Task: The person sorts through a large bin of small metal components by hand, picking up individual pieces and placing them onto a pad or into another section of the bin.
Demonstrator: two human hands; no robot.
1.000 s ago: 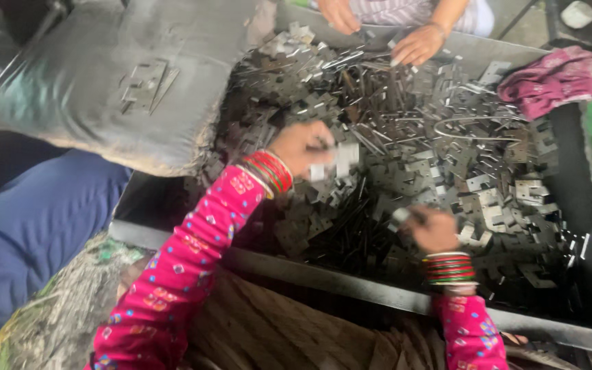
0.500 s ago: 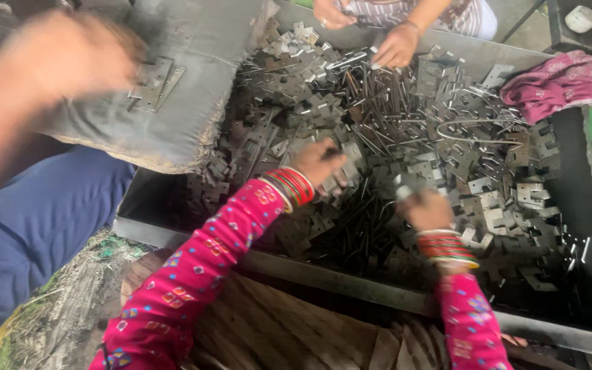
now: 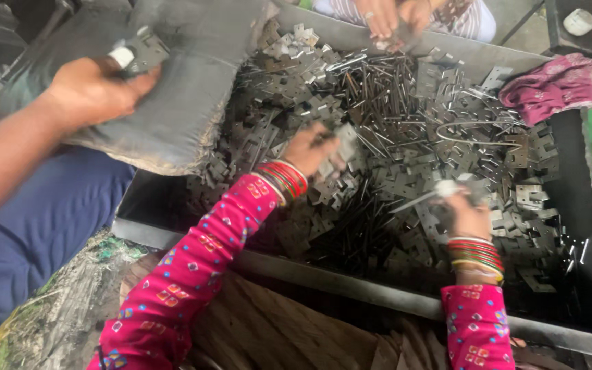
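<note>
My left hand [image 3: 310, 152], in a pink patterned sleeve with red bangles, is closed on a small flat metal bracket [image 3: 345, 140] above the heap of metal parts [image 3: 405, 116]. Further right, my right hand [image 3: 467, 214] grips another small metal piece [image 3: 447, 188] with a thin pin sticking out to the left. Both hands are inside the dark metal tray [image 3: 351, 288], which is filled with grey brackets and long thin pins.
Another person's arm and hand [image 3: 87, 90] reach in from the left and hold a metal piece on a grey sack [image 3: 193, 82]. A third person's hands [image 3: 392, 17] work at the tray's far edge. A pink cloth [image 3: 549, 85] lies at the tray's right corner.
The other person's hand has swept in from the left onto the grey sack. My left hand lifted a bracket; my right hand shifted slightly right with its piece.
</note>
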